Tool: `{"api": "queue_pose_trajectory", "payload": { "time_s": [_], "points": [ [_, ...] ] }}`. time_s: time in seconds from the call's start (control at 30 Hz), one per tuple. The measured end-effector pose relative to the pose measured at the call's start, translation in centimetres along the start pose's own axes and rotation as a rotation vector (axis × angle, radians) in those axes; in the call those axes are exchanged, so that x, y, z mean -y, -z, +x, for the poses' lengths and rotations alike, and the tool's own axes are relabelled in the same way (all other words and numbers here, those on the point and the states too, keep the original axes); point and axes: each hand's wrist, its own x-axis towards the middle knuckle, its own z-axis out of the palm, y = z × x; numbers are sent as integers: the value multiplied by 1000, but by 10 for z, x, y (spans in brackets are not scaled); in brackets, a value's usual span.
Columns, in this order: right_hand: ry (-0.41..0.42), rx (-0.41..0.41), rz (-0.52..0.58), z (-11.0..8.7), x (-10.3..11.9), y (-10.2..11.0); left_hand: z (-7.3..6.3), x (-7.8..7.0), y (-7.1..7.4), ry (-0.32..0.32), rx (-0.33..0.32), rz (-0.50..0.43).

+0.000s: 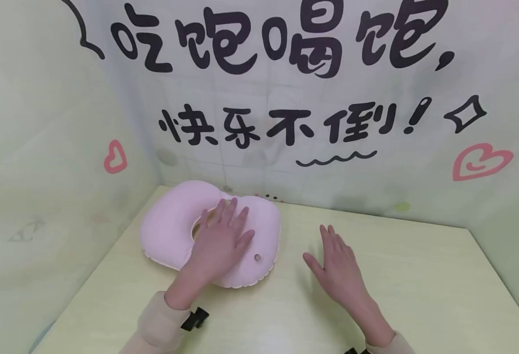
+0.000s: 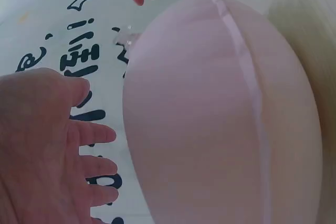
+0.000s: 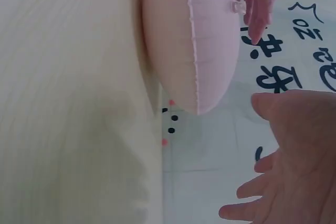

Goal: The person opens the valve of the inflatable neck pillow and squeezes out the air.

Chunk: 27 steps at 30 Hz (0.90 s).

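A pale pink inflated neck pillow (image 1: 168, 223) lies on the table, curved round a central hole. Its small clear valve (image 1: 257, 257) sits on the right lobe and also stands out at the edge in the right wrist view. Over the pillow's middle is my left hand (image 1: 218, 246), fingers extended and spread; the left wrist view shows a gap between the fingertips (image 2: 107, 136) and the pillow's outline. To the right of the pillow, apart from it, my right hand (image 1: 340, 268) hovers above the table with straight fingers and the thumb out. Neither hand holds anything.
The pale wood-look table (image 1: 410, 285) ends against a light fabric backdrop (image 1: 259, 93) printed with black characters and pink hearts. More fabric (image 1: 34, 162) hangs along the left side, and the right side is also curtained. Black wrist mounts (image 1: 195, 318) show at the cuffs.
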Motion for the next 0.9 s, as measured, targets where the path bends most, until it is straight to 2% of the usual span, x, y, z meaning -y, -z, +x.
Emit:
{"api": "queue_pose_trajectory", "payload": {
  "time_s": [0.07,0.17,0.33,0.43,0.5,0.6,0.7,0.9],
  "points": [
    [-30,27,165,6,-3,-7,0,14,7,54,17,-44],
    [-107,70,401,17,-7,-19,-1,46,18,144,34,-89],
    [-250,100,705,33,-9,-36,-6,109,28,274,-21,-128],
    [-343,85,914,40,-5,-44,-14,134,27,334,-51,-190],
    [-401,70,1047,43,-1,-48,-20,146,24,361,-60,-245],
    [-467,75,1127,48,6,-55,-27,159,18,387,-48,-321],
    [-468,116,1168,52,13,-62,-31,167,12,405,-21,-368],
    [-447,210,1295,54,27,-73,-31,175,4,430,12,-503]
  ]
}}
